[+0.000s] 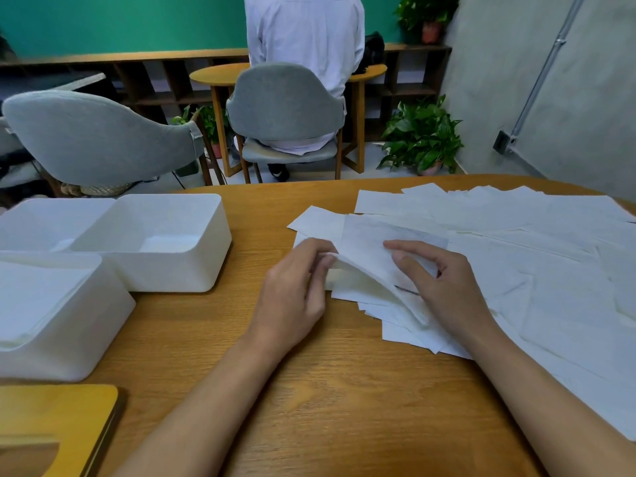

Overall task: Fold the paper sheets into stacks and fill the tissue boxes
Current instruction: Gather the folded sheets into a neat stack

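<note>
White paper sheets (516, 270) lie spread over the right half of the wooden table (309, 390). One sheet (364, 249) is lifted and bent over in the middle. My left hand (296, 290) pinches its left edge between thumb and fingertips. My right hand (444, 284) holds the sheet's right part, fingers curled on top of it. A small pile of folded sheets (406, 321) lies under the lifted one. Three white tissue boxes stand at the left: an open one (165, 242), another (44, 222) behind it, and a near one (51, 315) holding white paper.
A yellow lid (51, 428) with a slot lies at the near left corner. Beyond the table stand two grey chairs (99, 139); a person in a white shirt (303, 39) sits on the far one, back turned. Potted plants (423, 139) stand by the grey wall.
</note>
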Tool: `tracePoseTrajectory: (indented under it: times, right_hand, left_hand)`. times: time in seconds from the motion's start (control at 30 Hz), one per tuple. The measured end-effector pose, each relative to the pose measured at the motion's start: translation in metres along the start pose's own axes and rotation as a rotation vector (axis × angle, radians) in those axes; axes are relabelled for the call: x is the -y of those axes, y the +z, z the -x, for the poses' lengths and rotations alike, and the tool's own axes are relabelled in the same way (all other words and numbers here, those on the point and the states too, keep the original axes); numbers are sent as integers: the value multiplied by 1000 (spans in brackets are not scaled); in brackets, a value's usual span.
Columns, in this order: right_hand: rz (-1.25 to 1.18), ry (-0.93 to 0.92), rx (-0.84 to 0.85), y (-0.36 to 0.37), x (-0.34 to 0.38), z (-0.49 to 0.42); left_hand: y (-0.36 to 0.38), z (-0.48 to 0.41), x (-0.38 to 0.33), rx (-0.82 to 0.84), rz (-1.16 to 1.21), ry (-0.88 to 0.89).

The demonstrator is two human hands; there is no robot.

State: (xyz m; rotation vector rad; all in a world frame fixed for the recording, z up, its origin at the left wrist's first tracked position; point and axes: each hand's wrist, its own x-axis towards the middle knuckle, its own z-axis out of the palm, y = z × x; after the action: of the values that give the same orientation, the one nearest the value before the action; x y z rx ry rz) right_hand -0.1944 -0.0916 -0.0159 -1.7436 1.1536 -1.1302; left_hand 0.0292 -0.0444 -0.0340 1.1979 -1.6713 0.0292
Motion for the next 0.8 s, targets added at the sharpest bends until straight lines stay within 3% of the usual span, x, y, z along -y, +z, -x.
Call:
tracePoseTrajectory:
  times: [0.17,0.27,0.4,0.63,0.8]
  right_hand:
    - [12,-64,99,-3,3,6]
    - [-78,-47,168,-1,9,9]
    - [-127,10,90,6,11,11]
    - [-177,133,125,9,9,11]
    - [-171,109,95,6,10,10]
  left_hand:
    - [-10,-6,5,-204,184,-234]
    - [-10,-5,9,-173,296,-371]
    - [-6,-7,1,-63,412,-539]
    - [-5,-7,-11,37,500,-569]
    - [-4,-7,-6,23,411,-522]
